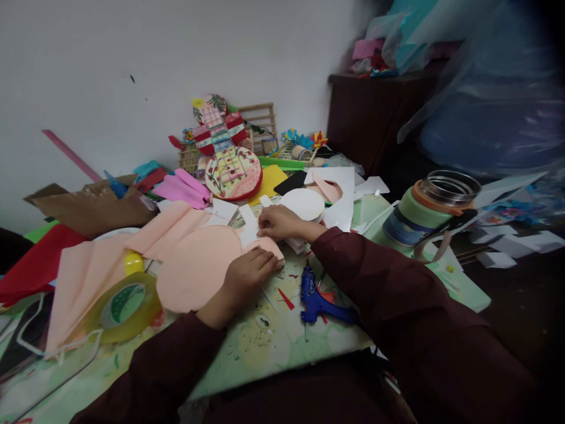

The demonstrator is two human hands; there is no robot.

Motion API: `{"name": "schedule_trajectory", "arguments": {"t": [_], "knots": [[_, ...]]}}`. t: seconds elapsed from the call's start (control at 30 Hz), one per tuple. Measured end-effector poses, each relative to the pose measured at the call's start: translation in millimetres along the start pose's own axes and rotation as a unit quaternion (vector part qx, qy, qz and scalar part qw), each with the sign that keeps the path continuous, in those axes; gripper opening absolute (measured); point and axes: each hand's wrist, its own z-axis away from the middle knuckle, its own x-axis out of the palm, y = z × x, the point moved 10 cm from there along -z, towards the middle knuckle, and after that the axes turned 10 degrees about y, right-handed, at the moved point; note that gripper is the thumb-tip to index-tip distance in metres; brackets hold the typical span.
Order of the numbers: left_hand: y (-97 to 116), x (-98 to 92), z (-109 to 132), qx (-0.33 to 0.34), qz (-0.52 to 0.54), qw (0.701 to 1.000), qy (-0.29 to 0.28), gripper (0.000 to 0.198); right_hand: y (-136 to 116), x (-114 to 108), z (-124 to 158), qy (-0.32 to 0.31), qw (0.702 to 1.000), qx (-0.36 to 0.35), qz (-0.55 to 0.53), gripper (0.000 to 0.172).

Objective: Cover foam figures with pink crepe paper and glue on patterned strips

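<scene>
A large peach paper-covered disc (198,268) lies on the table, joined or touching white strips (248,219) and a smaller peach piece (272,246) to its right. My left hand (245,280) rests at the disc's right edge, its fingers closed on the smaller peach piece. Just beyond it, my right hand (282,224) has its thumb and fingers pinched together at the white paper; what is between the fingertips is mostly hidden. A white oval (303,204) lies behind my right hand. Below my right forearm lies a blue glue gun (315,297), untouched.
A tape roll (126,306) and peach crepe paper (88,277) lie left. An open green flask (426,206) stands right. A decorated paper guitar-like model (233,171) leans at the back. Paper scraps (286,298) dot the green table (247,359).
</scene>
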Motion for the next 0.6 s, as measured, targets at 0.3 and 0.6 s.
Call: {"name": "schedule_trajectory", "arguments": {"t": [0.3,0.6], "knots": [[7,6.9,10,0.035,-0.007,0.999,-0.038,0.028,-1,-1,1,0.001,1.0,0.002,0.004,0.018],[20,1.2,21,0.042,0.015,0.999,-0.012,0.03,-13,-26,12,0.038,0.999,-0.007,0.014,0.02]]}}
